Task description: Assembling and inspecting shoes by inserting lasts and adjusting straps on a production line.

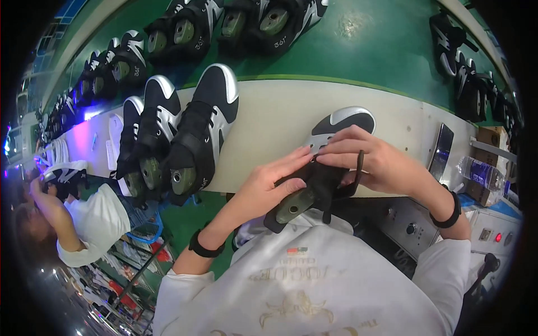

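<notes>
A black and grey shoe [322, 140] with a silver toe cap sits in front of me on the pale bench, toe pointing away. A dark green shoe last [294, 206] fills its heel opening, close to my body. My left hand [274, 179] grips the shoe's left side, its fingertips at the throat. From the other side my right hand [372, 159] closes on the upper, fingertips meeting the left hand's near the eyelets. A dark strap [359, 168] stands up beside the right fingers. Whatever the fingertips pinch is hidden beneath them.
Several similar shoes on lasts [193, 131] stand to the left on the bench [269, 129]. More shoes [185, 31] line the green surface [370, 50] beyond. At right lie a phone [441, 148] and a plastic bottle [482, 172]. A co-worker [92, 218] works at far left.
</notes>
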`<state>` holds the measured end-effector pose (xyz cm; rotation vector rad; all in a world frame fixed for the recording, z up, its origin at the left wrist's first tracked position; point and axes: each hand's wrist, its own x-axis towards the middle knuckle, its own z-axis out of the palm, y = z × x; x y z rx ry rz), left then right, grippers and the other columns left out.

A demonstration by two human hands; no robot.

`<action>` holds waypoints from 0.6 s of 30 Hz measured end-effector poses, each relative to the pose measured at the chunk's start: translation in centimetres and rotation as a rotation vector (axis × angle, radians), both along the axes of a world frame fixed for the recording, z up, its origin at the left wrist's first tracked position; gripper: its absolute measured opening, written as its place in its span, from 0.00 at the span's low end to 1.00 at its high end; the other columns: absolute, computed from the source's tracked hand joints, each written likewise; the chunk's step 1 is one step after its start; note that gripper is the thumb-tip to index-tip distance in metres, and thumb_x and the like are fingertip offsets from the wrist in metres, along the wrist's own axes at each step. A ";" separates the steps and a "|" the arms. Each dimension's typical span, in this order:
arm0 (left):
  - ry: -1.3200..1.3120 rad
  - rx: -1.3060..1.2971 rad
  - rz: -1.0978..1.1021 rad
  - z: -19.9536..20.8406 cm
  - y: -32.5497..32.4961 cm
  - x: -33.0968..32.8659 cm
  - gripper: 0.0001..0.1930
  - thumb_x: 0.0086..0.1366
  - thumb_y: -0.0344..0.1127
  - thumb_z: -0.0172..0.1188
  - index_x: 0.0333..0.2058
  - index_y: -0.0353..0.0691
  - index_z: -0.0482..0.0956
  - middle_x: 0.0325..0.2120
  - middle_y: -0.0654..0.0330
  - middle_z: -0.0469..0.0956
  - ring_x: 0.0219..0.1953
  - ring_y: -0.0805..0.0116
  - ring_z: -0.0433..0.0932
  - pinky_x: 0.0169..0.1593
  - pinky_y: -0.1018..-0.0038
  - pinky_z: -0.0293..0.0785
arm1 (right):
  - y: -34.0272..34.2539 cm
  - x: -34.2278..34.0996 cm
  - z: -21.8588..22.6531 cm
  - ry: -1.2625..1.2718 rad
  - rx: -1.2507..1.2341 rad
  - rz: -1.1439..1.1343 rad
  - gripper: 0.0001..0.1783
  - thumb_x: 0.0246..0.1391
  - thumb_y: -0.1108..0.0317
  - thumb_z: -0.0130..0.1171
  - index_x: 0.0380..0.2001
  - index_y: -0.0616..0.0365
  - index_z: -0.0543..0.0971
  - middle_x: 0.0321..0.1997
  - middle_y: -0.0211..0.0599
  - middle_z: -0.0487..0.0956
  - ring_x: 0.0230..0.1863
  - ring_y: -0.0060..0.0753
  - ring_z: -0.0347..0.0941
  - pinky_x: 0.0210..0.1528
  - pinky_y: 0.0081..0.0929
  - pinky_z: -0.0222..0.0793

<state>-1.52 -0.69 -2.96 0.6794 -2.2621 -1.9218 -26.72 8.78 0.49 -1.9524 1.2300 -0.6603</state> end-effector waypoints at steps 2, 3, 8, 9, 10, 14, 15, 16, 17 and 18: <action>0.029 -0.091 0.017 -0.4 -0.1 0.2 0.20 0.65 0.34 0.61 0.55 0.38 0.77 0.58 0.50 0.74 0.60 0.53 0.73 0.60 0.67 0.70 | 0.0 0.3 -0.7 -0.068 0.017 0.020 0.31 0.40 0.81 0.67 0.53 0.60 0.77 0.52 0.37 0.78 0.53 0.47 0.71 0.53 0.37 0.74; 0.049 -0.246 0.000 -0.7 -0.4 0.3 0.17 0.65 0.32 0.59 0.53 0.37 0.78 0.53 0.51 0.77 0.55 0.53 0.76 0.57 0.67 0.72 | 0.1 0.4 -1.0 -0.128 0.031 0.027 0.33 0.39 0.79 0.69 0.54 0.59 0.77 0.51 0.36 0.79 0.52 0.48 0.72 0.53 0.37 0.73; -0.171 -0.554 -0.006 -0.9 -2.7 -0.9 0.10 0.65 0.33 0.59 0.43 0.37 0.82 0.37 0.50 0.83 0.39 0.55 0.82 0.45 0.67 0.77 | 0.1 1.9 -0.7 -0.116 0.019 -0.005 0.29 0.40 0.79 0.68 0.51 0.60 0.79 0.49 0.36 0.81 0.50 0.46 0.73 0.53 0.37 0.74; -0.170 -0.556 -0.003 -0.6 -2.8 -0.9 0.10 0.65 0.33 0.59 0.43 0.37 0.82 0.37 0.50 0.83 0.39 0.55 0.82 0.45 0.67 0.77 | -0.1 2.0 -0.7 -0.045 0.019 -0.030 0.28 0.40 0.79 0.68 0.50 0.61 0.80 0.48 0.36 0.81 0.49 0.46 0.74 0.53 0.37 0.74; -0.119 -0.475 0.001 0.1 -3.1 -0.9 0.11 0.64 0.33 0.59 0.43 0.37 0.82 0.38 0.51 0.83 0.41 0.55 0.82 0.46 0.67 0.77 | -0.2 2.0 -0.6 -0.042 0.017 -0.029 0.28 0.40 0.79 0.68 0.50 0.61 0.80 0.48 0.36 0.81 0.49 0.46 0.74 0.53 0.37 0.74; -0.079 -0.410 -0.080 2.8 -0.7 1.8 0.29 0.57 0.33 0.66 0.59 0.36 0.70 0.53 0.47 0.75 0.54 0.49 0.76 0.56 0.65 0.73 | 0.8 3.3 -0.5 0.033 -0.008 -0.134 0.28 0.40 0.72 0.70 0.50 0.61 0.80 0.48 0.37 0.82 0.48 0.46 0.76 0.52 0.37 0.75; -0.066 -0.455 -0.079 2.9 0.1 2.3 0.38 0.55 0.33 0.69 0.64 0.36 0.63 0.58 0.45 0.71 0.58 0.47 0.73 0.58 0.64 0.71 | 1.2 3.8 -0.7 0.018 -0.048 -0.203 0.28 0.40 0.70 0.70 0.49 0.60 0.80 0.48 0.37 0.82 0.48 0.47 0.76 0.52 0.37 0.75; -0.152 -0.543 -0.160 2.8 0.5 2.4 0.49 0.50 0.35 0.74 0.67 0.34 0.54 0.61 0.42 0.66 0.61 0.45 0.69 0.60 0.63 0.69 | 1.5 4.3 -1.0 -0.007 -0.135 -0.237 0.29 0.41 0.64 0.69 0.49 0.64 0.80 0.49 0.42 0.81 0.49 0.48 0.76 0.53 0.39 0.76; -0.150 -0.539 -0.169 2.5 0.7 2.2 0.49 0.50 0.35 0.74 0.67 0.34 0.54 0.61 0.42 0.66 0.61 0.45 0.69 0.60 0.63 0.69 | 2.0 5.1 -1.3 -0.008 -0.130 -0.245 0.29 0.41 0.64 0.69 0.49 0.64 0.80 0.49 0.42 0.81 0.49 0.48 0.76 0.53 0.39 0.76; -0.181 -0.512 -0.143 2.4 0.8 2.0 0.48 0.50 0.35 0.73 0.67 0.34 0.54 0.60 0.40 0.66 0.61 0.43 0.68 0.60 0.61 0.70 | 2.5 6.1 -1.4 0.013 -0.244 -0.293 0.29 0.41 0.62 0.70 0.48 0.66 0.79 0.49 0.44 0.80 0.50 0.48 0.76 0.53 0.40 0.76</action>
